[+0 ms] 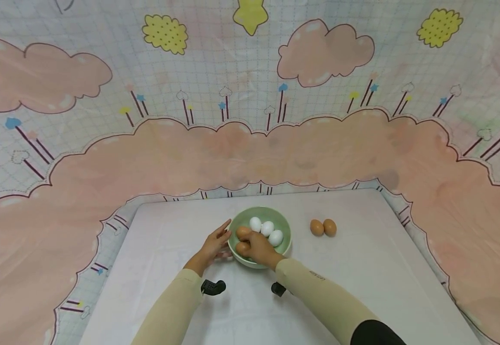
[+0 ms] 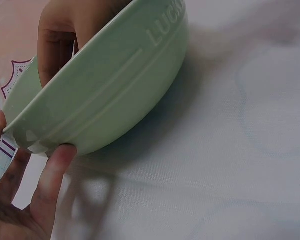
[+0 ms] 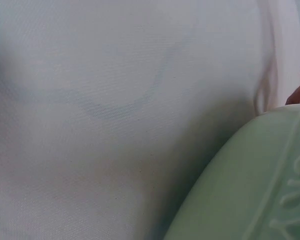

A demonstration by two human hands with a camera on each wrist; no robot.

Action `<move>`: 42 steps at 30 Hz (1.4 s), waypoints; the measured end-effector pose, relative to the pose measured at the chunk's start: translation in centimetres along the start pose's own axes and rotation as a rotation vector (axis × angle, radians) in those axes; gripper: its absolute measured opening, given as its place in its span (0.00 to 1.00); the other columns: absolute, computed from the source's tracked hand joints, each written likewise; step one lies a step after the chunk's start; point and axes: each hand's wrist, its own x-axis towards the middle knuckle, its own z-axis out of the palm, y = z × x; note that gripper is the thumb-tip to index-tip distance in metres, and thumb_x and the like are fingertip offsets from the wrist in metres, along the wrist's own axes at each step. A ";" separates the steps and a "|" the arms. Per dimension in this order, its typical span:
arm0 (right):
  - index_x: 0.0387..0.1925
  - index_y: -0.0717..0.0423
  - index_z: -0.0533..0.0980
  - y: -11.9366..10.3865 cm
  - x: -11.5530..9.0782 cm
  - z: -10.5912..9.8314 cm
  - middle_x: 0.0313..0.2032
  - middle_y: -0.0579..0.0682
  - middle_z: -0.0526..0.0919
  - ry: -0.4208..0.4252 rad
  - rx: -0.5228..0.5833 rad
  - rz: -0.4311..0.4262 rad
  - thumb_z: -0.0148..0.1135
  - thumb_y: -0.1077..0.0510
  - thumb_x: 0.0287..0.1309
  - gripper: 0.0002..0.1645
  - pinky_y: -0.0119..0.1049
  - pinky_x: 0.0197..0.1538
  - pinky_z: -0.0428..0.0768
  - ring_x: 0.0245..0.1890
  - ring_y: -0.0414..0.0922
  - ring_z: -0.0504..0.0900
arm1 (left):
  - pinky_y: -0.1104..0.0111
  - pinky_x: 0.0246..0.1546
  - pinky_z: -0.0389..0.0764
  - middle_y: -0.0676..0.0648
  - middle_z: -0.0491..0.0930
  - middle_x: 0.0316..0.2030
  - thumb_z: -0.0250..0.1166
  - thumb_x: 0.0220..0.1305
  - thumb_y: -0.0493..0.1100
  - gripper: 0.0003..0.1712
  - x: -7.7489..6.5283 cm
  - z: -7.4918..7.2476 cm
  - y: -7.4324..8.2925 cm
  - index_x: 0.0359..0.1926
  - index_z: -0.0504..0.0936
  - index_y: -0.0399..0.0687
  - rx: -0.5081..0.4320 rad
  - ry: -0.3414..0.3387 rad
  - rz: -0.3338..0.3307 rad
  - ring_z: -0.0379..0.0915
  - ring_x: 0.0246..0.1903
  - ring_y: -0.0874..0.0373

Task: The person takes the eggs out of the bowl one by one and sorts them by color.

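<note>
A pale green bowl (image 1: pixel 287 242) with raised lettering on its outer wall stands on the table. Inside lie three white eggs (image 1: pixel 267 228) in a group and two brown eggs (image 1: pixel 243 233) on the left side. My right hand (image 1: pixel 261 248) reaches down into the bowl with fingers bent, gripping the nearer brown egg (image 1: pixel 242 249) and partly covering it. In the left wrist view the bowl wall hides those fingertips. My left hand (image 1: pixel 213 245) rests against the bowl's left side, its fingers spread and fairly straight, with one fingertip (image 2: pixel 65 151) on the outer wall.
Two brown eggs (image 1: pixel 323 227) sit side by side on the table, right of the bowl. A white cloth covers the table (image 1: pixel 180 225). Behind it hangs a patterned backdrop (image 1: pixel 241 153) with clouds and stars. Black wrist devices (image 1: pixel 213 287) hang below both forearms.
</note>
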 end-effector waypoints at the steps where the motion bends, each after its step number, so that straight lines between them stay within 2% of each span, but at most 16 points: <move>1: 0.46 0.62 0.77 0.0 0.0 0.0 0.43 0.51 0.79 -0.003 0.003 0.004 0.65 0.62 0.47 0.20 0.35 0.48 0.74 0.45 0.43 0.74 | 0.50 0.38 0.78 0.36 0.42 0.67 0.49 0.69 0.44 0.29 0.0 0.0 0.0 0.68 0.54 0.61 -0.002 -0.005 -0.001 0.60 0.55 0.35; 4: 0.45 0.62 0.77 0.0 0.1 0.0 0.43 0.51 0.79 -0.002 0.004 0.015 0.66 0.62 0.47 0.21 0.34 0.48 0.74 0.45 0.42 0.74 | 0.50 0.38 0.78 0.35 0.41 0.67 0.48 0.69 0.45 0.29 0.1 -0.1 0.0 0.68 0.52 0.60 0.004 -0.014 -0.002 0.60 0.55 0.35; 10: 0.45 0.62 0.77 -0.2 0.3 0.0 0.43 0.51 0.79 0.000 -0.007 0.033 0.66 0.61 0.47 0.20 0.35 0.49 0.73 0.45 0.43 0.74 | 0.53 0.35 0.79 0.37 0.44 0.67 0.49 0.68 0.46 0.28 0.0 0.0 0.0 0.67 0.55 0.63 0.009 0.020 0.001 0.62 0.54 0.37; 17: 0.45 0.64 0.76 -0.5 0.4 -0.4 0.43 0.52 0.79 -0.007 0.064 0.055 0.66 0.61 0.48 0.20 0.36 0.48 0.74 0.46 0.44 0.75 | 0.54 0.35 0.80 0.39 0.45 0.67 0.51 0.67 0.46 0.28 0.3 -0.1 0.1 0.66 0.58 0.67 -0.008 0.027 -0.010 0.63 0.54 0.38; 22: 0.47 0.66 0.74 -0.4 0.5 -0.8 0.43 0.54 0.79 -0.022 0.128 0.044 0.65 0.60 0.49 0.23 0.37 0.48 0.75 0.45 0.45 0.75 | 0.53 0.35 0.79 0.38 0.45 0.67 0.50 0.68 0.47 0.28 0.3 -0.2 0.2 0.67 0.57 0.65 -0.003 0.016 0.001 0.63 0.54 0.37; 27: 0.48 0.62 0.75 -0.5 0.7 -1.6 0.42 0.49 0.79 -0.056 0.125 0.070 0.65 0.57 0.49 0.23 0.34 0.46 0.74 0.42 0.42 0.75 | 0.54 0.35 0.79 0.38 0.45 0.67 0.50 0.68 0.47 0.28 0.2 -0.1 0.3 0.67 0.56 0.64 0.001 0.015 0.001 0.63 0.54 0.37; 30: 0.48 0.57 0.77 -0.5 0.9 -2.1 0.41 0.46 0.80 -0.072 0.123 0.106 0.66 0.56 0.47 0.23 0.33 0.45 0.74 0.42 0.41 0.75 | 0.53 0.36 0.79 0.38 0.46 0.67 0.50 0.67 0.47 0.28 0.3 -0.1 0.3 0.67 0.56 0.64 -0.002 0.014 0.000 0.63 0.54 0.37; 37: 0.46 0.56 0.78 -0.9 0.7 -3.6 0.39 0.47 0.81 -0.068 0.197 0.223 0.68 0.53 0.42 0.26 0.35 0.41 0.76 0.40 0.43 0.76 | 0.52 0.37 0.79 0.37 0.44 0.67 0.49 0.68 0.47 0.28 -0.1 -0.1 0.2 0.67 0.56 0.64 0.007 0.008 0.005 0.61 0.54 0.36; 39: 0.45 0.55 0.78 -0.9 0.6 -3.9 0.38 0.48 0.81 -0.070 0.256 0.276 0.69 0.53 0.41 0.25 0.33 0.38 0.77 0.37 0.42 0.77 | 0.52 0.37 0.79 0.37 0.45 0.67 0.50 0.68 0.46 0.28 -0.1 0.0 0.1 0.67 0.56 0.65 0.003 0.014 -0.003 0.62 0.54 0.36; 42: 0.45 0.59 0.78 -0.7 0.4 -4.4 0.36 0.52 0.80 -0.083 0.446 0.362 0.68 0.56 0.43 0.24 0.34 0.34 0.80 0.32 0.43 0.80 | 0.52 0.37 0.79 0.37 0.45 0.67 0.50 0.68 0.46 0.28 0.0 -0.1 -0.2 0.67 0.57 0.66 0.007 0.018 -0.010 0.63 0.54 0.36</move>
